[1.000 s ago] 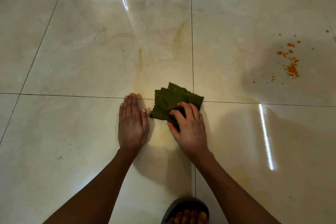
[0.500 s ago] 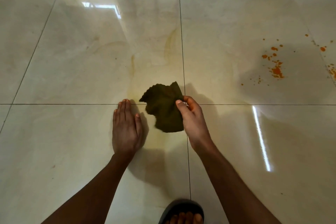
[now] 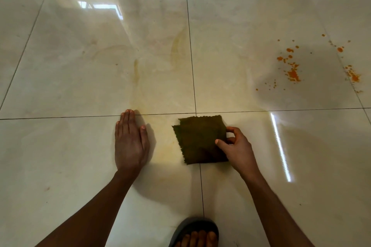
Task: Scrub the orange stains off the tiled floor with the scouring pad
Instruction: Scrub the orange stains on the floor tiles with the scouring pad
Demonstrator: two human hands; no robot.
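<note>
Glossy cream tiled floor (image 3: 80,146) fills the view, divided by thin dark grout lines; the glaze is smooth and reflects bright window light.

Left hand (image 3: 131,142): fully open, fingers straight and held together, palm pressed flat on the floor just below a horizontal grout line. It holds nothing.

Right hand (image 3: 239,150): partly closed in a pinch. Thumb lies on top of the scouring pad (image 3: 200,139) at its right edge, with the curled fingers at that same edge.

Scouring pad: dark olive-green, roughly square, thin, with a coarse fibrous texture and ragged, scalloped edges. One corner appears folded over at the left. It lies across the vertical grout line, just below the tile junction, between the two hands and apart from the left one.

Orange stains (image 3: 293,73): irregular splatter of spots and specks on the upper right tile, well apart from the pad. Faint yellowish smears mark the floor around the pad.

Dark sandal (image 3: 192,226) with toes shows at the bottom edge.

No legible writing.
</note>
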